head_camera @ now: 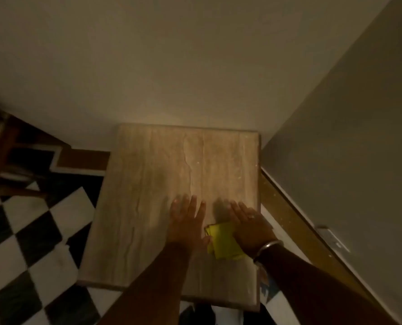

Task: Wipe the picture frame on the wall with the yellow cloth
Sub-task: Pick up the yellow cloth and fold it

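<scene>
fingers of right hand spread flat over the yellow cloth on the worktop, probably to gather it. left hand flat beside, fingers open, touching cloth edge. picture frame not in view.

Desk: pale wood-grain top, set in the corner against two walls. Folded yellow cloth is laid flat near the right front edge. Both hands are pressed flat on the top: left hand beside the cloth, right hand partly over it.
</scene>
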The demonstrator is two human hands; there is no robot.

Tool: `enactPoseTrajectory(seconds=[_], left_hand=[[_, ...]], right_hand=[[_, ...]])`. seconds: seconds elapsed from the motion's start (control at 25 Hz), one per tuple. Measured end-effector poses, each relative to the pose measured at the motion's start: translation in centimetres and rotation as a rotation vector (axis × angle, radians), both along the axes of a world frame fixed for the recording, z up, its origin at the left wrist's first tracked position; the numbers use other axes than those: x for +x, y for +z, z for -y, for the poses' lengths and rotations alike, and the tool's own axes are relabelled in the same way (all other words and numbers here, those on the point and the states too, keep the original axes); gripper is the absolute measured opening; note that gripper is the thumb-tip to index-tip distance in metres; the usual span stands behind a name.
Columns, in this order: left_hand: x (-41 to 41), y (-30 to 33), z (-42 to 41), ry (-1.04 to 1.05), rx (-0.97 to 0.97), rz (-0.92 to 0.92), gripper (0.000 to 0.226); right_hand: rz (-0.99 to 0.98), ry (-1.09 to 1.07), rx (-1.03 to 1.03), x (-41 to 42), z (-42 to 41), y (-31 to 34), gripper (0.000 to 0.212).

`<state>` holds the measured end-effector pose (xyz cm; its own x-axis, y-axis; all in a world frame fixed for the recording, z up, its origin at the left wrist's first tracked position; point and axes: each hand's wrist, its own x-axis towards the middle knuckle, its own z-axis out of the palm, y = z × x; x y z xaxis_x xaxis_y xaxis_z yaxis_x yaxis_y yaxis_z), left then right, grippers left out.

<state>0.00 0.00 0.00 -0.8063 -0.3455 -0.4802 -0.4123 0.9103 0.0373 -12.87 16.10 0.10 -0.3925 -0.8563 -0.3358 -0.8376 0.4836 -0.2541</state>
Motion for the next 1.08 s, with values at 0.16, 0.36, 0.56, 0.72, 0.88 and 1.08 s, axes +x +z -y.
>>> enactPoseTrajectory(seconds=[0.16, 0.36, 0.56, 0.72, 0.88, 1.08], left_hand=[[1.1, -7.9, -1.9, 0.011, 0.052, 0.01, 0.082], [-0.5, -10.4, -3.1, -0.053, 0.198, -0.089, 0.049], [-4.3, -1.8, -3.2, 0.038, 0.597, -0.137, 0.018], [-10.2, 10.2, -1.9, -0.008, 0.614, -0.329, 0.005], [-18.6, 25.3, -2.5, -0.212, 0.565, -0.546, 0.012], [-27.9, 51.3, -11.1, -0.619, 0.51, -0.887, 0.015]], right_hand=[[0.059, -0.036, 0.113, 2.9, -0.2, -7.9, 0.06], [-0.054, -0.025, 0.017, 2.7, -1.1, -9.2, 0.047], [0.173, -0.164, 0.165, -0.7, -1.6, -1.8, 0.037], [0.12, -0.248, 0.156, -6.1, -1.5, 10.4, 0.03], [-0.086, -0.386, -0.002, -12.1, -4.2, 26.7, 0.026], [-0.55, -0.564, -0.244, -15.0, -14.7, 52.0, 0.024]])
